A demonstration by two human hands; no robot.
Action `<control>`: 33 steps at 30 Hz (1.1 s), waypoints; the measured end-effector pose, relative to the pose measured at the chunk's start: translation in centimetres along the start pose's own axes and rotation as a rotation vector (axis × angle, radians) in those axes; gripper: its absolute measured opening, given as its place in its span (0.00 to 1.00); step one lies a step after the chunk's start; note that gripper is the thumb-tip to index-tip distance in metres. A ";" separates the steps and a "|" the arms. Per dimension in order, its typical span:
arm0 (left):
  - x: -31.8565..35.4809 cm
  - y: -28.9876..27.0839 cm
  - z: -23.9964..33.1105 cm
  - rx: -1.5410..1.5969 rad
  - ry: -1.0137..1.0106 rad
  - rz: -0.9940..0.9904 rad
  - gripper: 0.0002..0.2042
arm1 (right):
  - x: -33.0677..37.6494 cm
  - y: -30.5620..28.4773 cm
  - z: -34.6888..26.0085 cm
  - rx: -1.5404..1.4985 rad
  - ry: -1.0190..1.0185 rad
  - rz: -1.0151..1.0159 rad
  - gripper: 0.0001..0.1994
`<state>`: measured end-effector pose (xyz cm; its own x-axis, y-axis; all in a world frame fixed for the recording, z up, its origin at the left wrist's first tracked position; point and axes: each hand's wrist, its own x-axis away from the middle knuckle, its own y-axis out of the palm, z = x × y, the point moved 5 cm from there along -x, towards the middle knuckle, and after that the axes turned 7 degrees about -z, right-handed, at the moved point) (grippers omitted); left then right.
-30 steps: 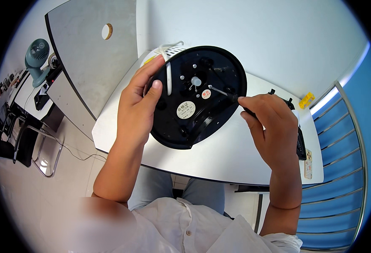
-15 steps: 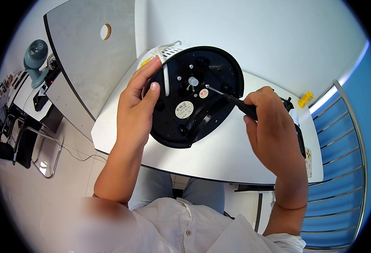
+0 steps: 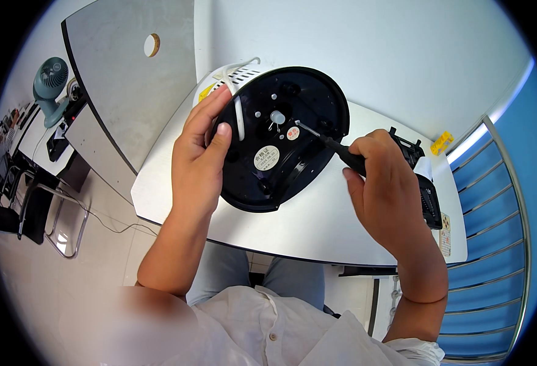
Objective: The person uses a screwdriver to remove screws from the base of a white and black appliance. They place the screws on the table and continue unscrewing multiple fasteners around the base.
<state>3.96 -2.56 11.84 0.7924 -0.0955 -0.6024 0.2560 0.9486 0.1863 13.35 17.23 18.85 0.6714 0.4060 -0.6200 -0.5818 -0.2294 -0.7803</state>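
Note:
Tipped so that its underside faces me, a white slotted appliance [image 3: 244, 74] shows a round black base [image 3: 311, 100] with several screws, two round stickers and a pale knob-like post [image 3: 277, 117] near the middle. My left hand [image 3: 202, 143] grips the base's left rim, thumb on the underside and fingers round behind it. A white cord [image 3: 240, 116] hangs over the rim beside those fingers. My right hand [image 3: 385, 183] is closed round the dark handle of a screwdriver [image 3: 335, 146]. The screwdriver's tip is at a screw right of the post; whether it sits in the head is too small to tell.
Under the appliance is a white table [image 3: 317, 226]. An open black case [image 3: 428, 198] lies at its right, with a yellow object [image 3: 442, 143] behind. A metal railing [image 3: 488, 213] runs along the right. A grey panel [image 3: 122, 73] stands at the left, a green fan [image 3: 52, 82] beyond it.
The appliance has shifted slightly left. My right hand and the screwdriver have moved a little left with it, uncovering more of the black case. Both grips stay the same.

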 end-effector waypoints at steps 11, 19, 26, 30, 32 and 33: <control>0.2 0.4 -0.2 0.008 -0.007 0.005 0.19 | 0.2 0.5 1.3 -0.019 0.042 0.046 0.16; 0.5 0.6 0.1 -0.004 0.002 0.018 0.19 | 0.3 0.9 2.1 0.209 0.224 -0.167 0.16; 0.5 0.8 -0.1 0.007 0.002 0.024 0.19 | 0.2 0.6 1.9 -0.222 0.153 -0.005 0.17; 0.6 0.9 -0.2 0.011 0.019 0.019 0.19 | 0.2 1.0 2.5 -0.083 0.233 -0.135 0.14; 0.9 0.8 -0.1 0.003 0.021 0.027 0.19 | 0.4 1.4 3.1 0.043 0.362 -0.292 0.14; 1.1 0.7 0.0 0.001 0.020 0.033 0.19 | 0.5 1.6 3.2 0.091 0.384 -0.335 0.13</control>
<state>5.01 -1.97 11.36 0.7893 -0.0577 -0.6113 0.2304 0.9507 0.2077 11.32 19.94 17.53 0.9377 0.0864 -0.3365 -0.3325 -0.0577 -0.9413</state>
